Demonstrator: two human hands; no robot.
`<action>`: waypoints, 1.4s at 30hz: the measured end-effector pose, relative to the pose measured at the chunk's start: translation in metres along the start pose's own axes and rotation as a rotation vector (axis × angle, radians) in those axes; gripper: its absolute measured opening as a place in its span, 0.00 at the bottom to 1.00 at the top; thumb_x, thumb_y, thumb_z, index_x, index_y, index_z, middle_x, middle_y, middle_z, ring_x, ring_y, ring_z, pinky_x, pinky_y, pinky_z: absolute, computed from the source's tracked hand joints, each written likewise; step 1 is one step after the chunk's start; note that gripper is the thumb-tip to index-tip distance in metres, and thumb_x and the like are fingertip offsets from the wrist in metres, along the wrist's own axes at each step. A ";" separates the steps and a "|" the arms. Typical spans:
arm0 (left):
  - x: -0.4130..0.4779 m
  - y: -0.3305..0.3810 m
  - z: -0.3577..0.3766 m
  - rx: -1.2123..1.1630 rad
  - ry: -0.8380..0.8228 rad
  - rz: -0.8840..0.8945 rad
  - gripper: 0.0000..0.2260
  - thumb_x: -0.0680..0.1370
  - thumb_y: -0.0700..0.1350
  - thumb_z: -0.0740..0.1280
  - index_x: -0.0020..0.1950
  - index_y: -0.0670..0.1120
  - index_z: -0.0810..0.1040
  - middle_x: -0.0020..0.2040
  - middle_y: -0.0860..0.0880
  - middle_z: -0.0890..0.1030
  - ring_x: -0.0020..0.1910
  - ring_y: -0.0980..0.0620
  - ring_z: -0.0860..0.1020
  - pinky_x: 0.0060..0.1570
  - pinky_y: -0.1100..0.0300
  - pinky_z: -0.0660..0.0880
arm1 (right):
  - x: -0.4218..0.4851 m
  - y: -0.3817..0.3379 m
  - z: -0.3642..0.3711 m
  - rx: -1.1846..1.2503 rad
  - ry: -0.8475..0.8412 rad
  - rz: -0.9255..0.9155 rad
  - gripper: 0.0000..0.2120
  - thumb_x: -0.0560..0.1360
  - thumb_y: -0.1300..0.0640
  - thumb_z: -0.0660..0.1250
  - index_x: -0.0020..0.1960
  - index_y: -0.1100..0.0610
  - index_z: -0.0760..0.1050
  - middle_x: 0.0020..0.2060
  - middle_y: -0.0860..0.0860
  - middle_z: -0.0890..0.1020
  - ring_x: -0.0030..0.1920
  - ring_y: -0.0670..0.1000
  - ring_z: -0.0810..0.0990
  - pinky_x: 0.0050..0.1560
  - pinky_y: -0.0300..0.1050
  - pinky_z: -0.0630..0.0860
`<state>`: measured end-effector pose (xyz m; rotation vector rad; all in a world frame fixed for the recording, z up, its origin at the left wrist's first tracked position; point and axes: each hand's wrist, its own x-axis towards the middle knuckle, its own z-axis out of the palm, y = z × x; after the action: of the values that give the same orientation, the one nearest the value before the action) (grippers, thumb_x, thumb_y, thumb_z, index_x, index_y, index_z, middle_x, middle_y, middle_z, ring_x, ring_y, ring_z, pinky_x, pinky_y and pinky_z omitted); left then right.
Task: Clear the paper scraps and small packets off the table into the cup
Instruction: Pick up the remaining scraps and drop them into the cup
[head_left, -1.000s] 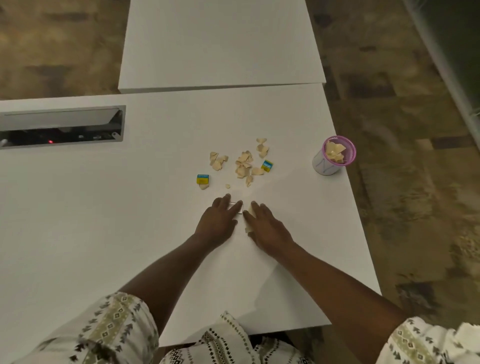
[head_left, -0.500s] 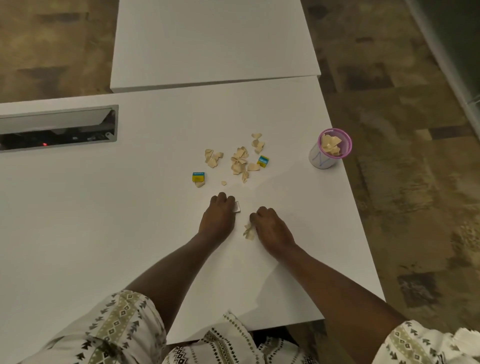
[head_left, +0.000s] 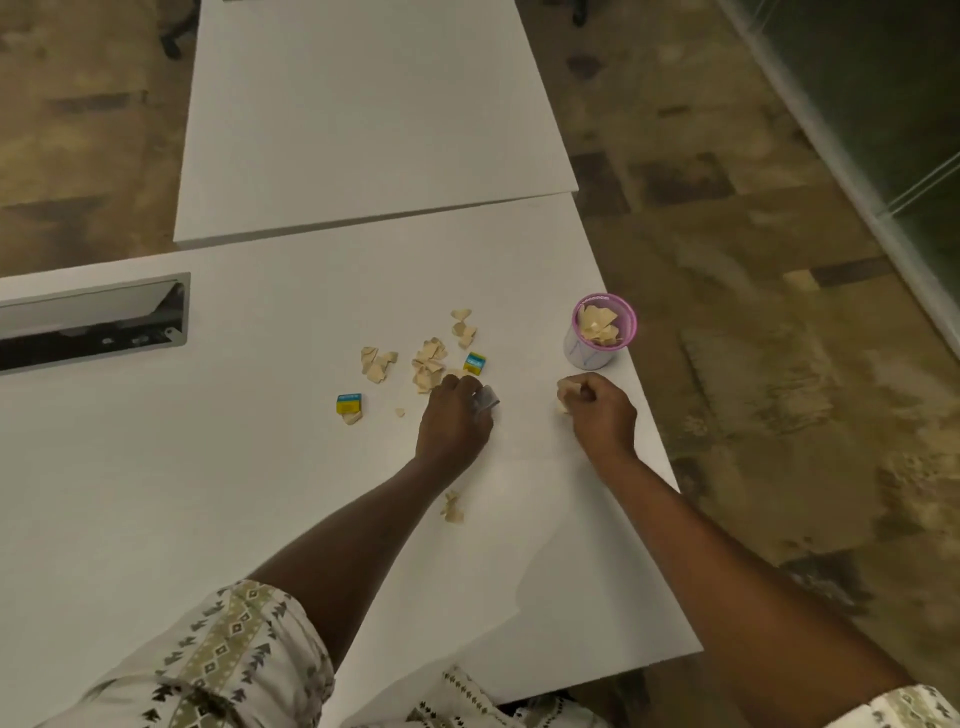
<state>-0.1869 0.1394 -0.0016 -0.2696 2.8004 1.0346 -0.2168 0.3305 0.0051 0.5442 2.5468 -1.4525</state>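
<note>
The right hand (head_left: 602, 415) is curled into a fist round tan paper scraps (head_left: 563, 399), which poke out past the thumb; it is near the right edge of the white table (head_left: 260, 467), with only a narrow strip of bare top between the knuckles and the drop to the floor (head_left: 779, 364). Just beyond the fist stands the cup (head_left: 582, 353), upright, white-walled with a pink rim, scraps piled inside it, close to the same edge. Between the two hands lies a clear stretch of smooth tabletop. The left hand (head_left: 454, 418) rests knuckles-up with its fingers bent, pinching a small grey packet (head_left: 487, 400) at its right side. Its fingertips touch the near edge of the loose scraps (head_left: 430, 362), crumpled and torn, which spread away from them in three clumps. A blue-and-yellow packet (head_left: 474, 362) lies just past the fingertips, and a second packet (head_left: 349, 403) sits to their left, touching a scrap. One torn piece (head_left: 452, 506) lies beside the left forearm. Far to the left, a metal-framed slot (head_left: 93, 322) is cut into the top; beyond the fingers, a second table (head_left: 363, 114) butts against this one.
</note>
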 end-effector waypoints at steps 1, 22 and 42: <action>0.007 0.012 0.002 -0.018 0.002 0.023 0.12 0.75 0.40 0.68 0.57 0.42 0.78 0.52 0.43 0.78 0.50 0.44 0.77 0.47 0.49 0.77 | 0.009 -0.005 -0.008 0.011 0.034 0.007 0.03 0.76 0.57 0.69 0.46 0.55 0.81 0.41 0.50 0.83 0.43 0.50 0.79 0.49 0.44 0.76; 0.111 0.131 0.030 0.005 -0.145 0.384 0.20 0.72 0.45 0.67 0.65 0.47 0.78 0.60 0.46 0.80 0.56 0.44 0.79 0.54 0.52 0.76 | 0.107 -0.047 -0.063 -0.037 0.060 -0.028 0.13 0.75 0.60 0.65 0.58 0.54 0.81 0.50 0.50 0.86 0.50 0.49 0.83 0.55 0.47 0.81; -0.019 -0.033 -0.001 0.028 -0.065 0.072 0.20 0.77 0.47 0.71 0.68 0.47 0.75 0.65 0.47 0.77 0.61 0.47 0.77 0.59 0.50 0.77 | 0.095 -0.024 -0.029 -1.036 -0.324 -0.409 0.27 0.77 0.42 0.63 0.72 0.54 0.68 0.69 0.51 0.74 0.73 0.54 0.66 0.77 0.60 0.38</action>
<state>-0.1611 0.1163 -0.0179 -0.1305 2.7819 0.9997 -0.3119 0.3663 0.0098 -0.3526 2.7299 -0.0912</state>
